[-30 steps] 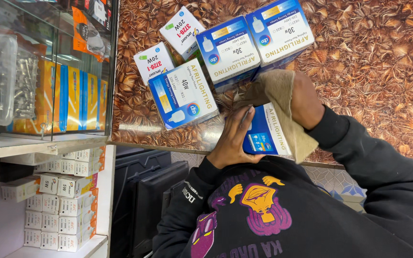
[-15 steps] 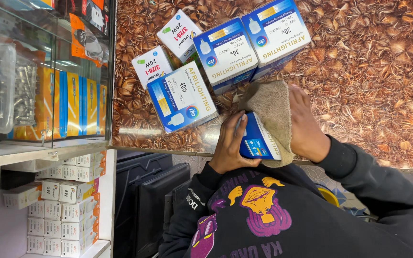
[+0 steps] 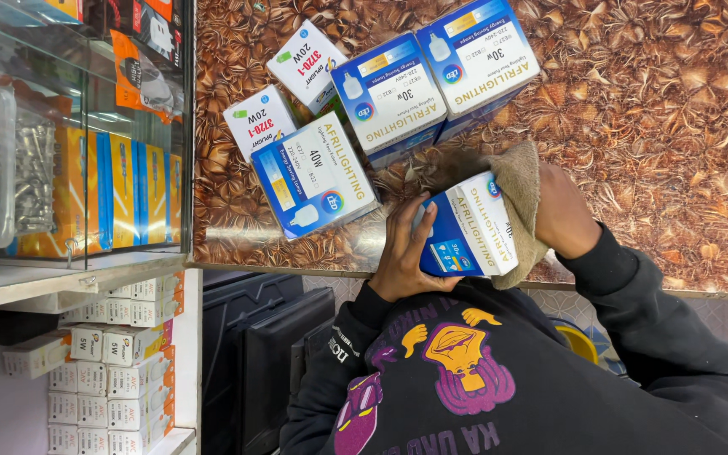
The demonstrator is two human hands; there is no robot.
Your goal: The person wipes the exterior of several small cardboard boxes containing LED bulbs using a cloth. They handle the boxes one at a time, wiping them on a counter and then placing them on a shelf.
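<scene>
Blue-white bulb box (image 3: 469, 227) held; five more boxes (image 3: 313, 177) on counter

Single head-worn view, looking steeply down at close range onto the counter (image 3: 634, 101). Frame is rotated sideways; wearer's torso fills the lower edge.

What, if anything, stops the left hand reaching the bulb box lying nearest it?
Likely reachable, yes: the nearest bulb box lies close beside the left hand on the counter, nothing between. Only, that hand grips a held bulb box.
</scene>
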